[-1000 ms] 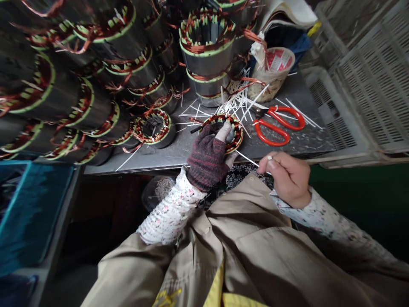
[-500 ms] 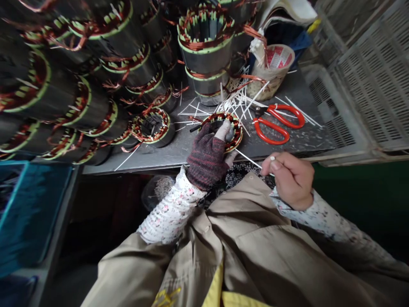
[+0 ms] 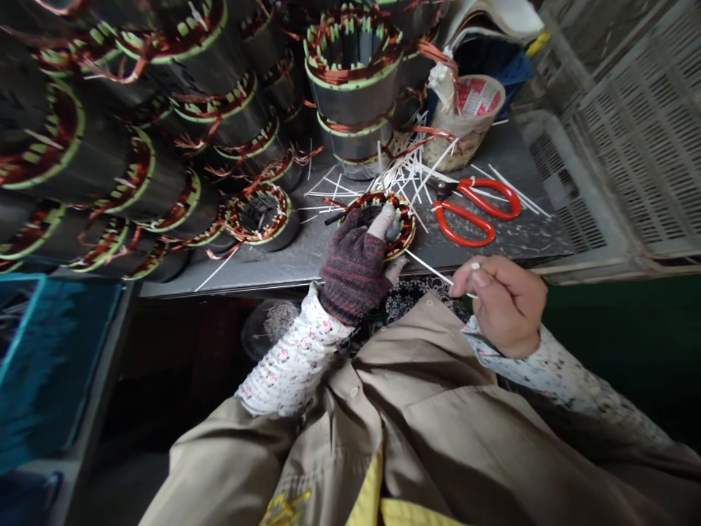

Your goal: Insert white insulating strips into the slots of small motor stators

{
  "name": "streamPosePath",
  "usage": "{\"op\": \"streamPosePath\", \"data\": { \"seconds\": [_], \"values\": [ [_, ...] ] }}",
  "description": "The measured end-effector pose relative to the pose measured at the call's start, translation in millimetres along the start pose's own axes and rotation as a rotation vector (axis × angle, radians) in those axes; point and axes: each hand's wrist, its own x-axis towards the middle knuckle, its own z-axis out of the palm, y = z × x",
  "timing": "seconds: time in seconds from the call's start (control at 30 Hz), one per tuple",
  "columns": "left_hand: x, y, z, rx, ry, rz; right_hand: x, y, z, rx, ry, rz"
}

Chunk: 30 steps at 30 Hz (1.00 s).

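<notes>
My left hand (image 3: 355, 267), in a dark striped glove with pale fingertips, grips a motor stator (image 3: 406, 235) at the bench's front edge. Its fingers reach into the bore and its thumb presses near the lower rim. From that rim a white cord (image 3: 430, 268) runs taut toward the lower right. My bare right hand (image 3: 507, 303) is closed in a pinch on the cord, and a short white end shows above the thumb. Red-handled scissors (image 3: 465, 223) lie to the right of the stator. Loose white cords (image 3: 399, 175) are piled behind it.
Stacked stators (image 3: 353, 91) with copper windings fill the back and left. A smaller-looking stator (image 3: 260, 215) stands left of my glove. At the back right are a tape-topped tub (image 3: 465, 135) and grey plastic crates (image 3: 635, 146). A teal crate (image 3: 55, 365) is at lower left.
My right hand has moved slightly right and up, away from the stator, drawing the white cord with it. The left hand and stator stay nearly in place.
</notes>
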Motion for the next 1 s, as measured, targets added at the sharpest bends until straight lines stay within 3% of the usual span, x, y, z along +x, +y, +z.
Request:
{"op": "streamPosePath", "data": {
  "seconds": [0.2, 0.37, 0.57, 0.77, 1.0],
  "values": [
    [-0.2, 1.0, -1.4, -0.029, -0.049, -0.056, 5.7, 1.6, 5.6, 0.008, 0.045, -0.012],
    [-2.6, 0.7, -1.2, -0.079, -0.061, -0.075, 23.7, 10.5, 28.4, -0.017, 0.043, -0.017],
    [-7.0, 0.6, 9.5, -0.376, 0.028, -0.258, 33.9, 19.2, 41.6, 0.054, 0.009, 0.013],
    [2.1, -2.4, 0.2, -0.310, 0.044, -0.158, 37.3, 1.3, 25.0, -0.037, -0.120, -0.068],
    [1.9, -8.1, -0.4, -0.286, 0.028, -0.061, 52.0, 11.6, 35.0, -0.205, -0.113, -0.105]
  ]
}}
